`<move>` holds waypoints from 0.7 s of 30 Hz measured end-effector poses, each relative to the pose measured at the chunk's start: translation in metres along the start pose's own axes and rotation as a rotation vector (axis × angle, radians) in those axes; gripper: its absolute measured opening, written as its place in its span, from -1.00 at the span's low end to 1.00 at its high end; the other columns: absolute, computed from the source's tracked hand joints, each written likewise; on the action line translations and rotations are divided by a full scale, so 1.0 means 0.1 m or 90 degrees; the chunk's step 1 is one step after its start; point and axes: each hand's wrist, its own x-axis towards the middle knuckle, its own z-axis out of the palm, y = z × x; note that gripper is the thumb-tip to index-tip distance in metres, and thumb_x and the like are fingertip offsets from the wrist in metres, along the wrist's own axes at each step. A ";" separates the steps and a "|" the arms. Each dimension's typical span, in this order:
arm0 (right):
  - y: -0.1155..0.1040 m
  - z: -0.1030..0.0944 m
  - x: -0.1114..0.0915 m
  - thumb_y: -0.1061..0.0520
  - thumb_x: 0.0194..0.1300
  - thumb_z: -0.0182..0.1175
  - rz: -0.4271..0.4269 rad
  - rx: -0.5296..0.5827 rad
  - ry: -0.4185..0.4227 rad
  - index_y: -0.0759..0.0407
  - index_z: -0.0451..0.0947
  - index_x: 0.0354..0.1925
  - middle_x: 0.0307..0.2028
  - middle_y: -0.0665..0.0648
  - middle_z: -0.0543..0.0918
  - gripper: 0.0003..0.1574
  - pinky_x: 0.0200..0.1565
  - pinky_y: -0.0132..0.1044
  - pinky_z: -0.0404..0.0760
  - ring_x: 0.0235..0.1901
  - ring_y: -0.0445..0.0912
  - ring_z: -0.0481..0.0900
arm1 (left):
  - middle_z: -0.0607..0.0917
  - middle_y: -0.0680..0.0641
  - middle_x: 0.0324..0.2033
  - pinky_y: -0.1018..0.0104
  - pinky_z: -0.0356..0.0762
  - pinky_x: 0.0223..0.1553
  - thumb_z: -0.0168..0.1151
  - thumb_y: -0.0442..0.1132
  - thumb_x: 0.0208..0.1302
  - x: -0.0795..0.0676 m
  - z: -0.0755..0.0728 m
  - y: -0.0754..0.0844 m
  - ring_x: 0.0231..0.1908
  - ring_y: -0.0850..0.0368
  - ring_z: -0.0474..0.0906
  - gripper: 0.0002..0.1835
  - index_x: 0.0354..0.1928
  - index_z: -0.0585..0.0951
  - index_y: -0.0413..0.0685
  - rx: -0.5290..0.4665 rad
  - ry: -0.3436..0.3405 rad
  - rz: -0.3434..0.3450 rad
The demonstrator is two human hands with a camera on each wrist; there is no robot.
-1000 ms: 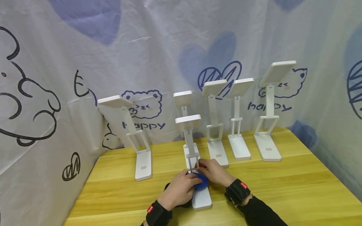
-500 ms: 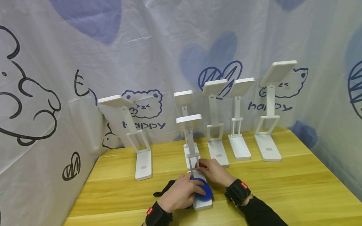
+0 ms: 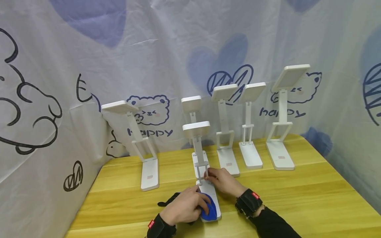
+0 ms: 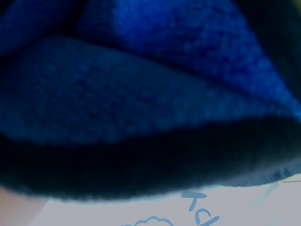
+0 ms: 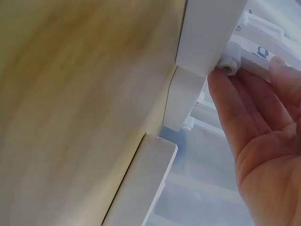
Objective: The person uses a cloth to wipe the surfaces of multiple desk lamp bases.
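A white folding desk lamp (image 3: 196, 130) stands nearest on the table, its flat base pointing toward me. On the near end of that base my left hand (image 3: 185, 205) holds a blue cloth (image 3: 212, 210), with its fingers bent over it. A black strap trails left from under this hand. Fuzzy blue folds with a dark border fill most of the left wrist view. My right hand (image 3: 225, 181) pinches the lamp's lower frame just above the base. In the right wrist view, thumb and fingers close on the frame beside its white hinge (image 5: 229, 59).
Behind stand several more white desk lamps, unfolded: one at the left (image 3: 149, 175), one directly behind the near lamp, others to the right (image 3: 279, 155). The wood-grain table (image 3: 119, 198) ends at a printed white curtain (image 3: 166, 66).
The left hand has drawn the blue cloth along the base toward its near end, baring the part by the hinge. The right hand stays at the frame.
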 end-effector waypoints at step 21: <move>-0.02 0.00 0.00 0.25 0.34 0.09 -0.003 0.009 -0.009 0.13 0.53 -0.26 -0.46 0.09 0.64 -0.92 -0.53 -0.38 0.43 -0.55 -0.26 0.42 | 0.71 0.11 -0.11 0.43 0.41 -0.26 0.11 -0.48 -0.01 -0.24 -0.09 -0.12 -0.21 0.26 0.43 -0.60 -0.52 0.74 0.27 -0.055 -0.011 -0.089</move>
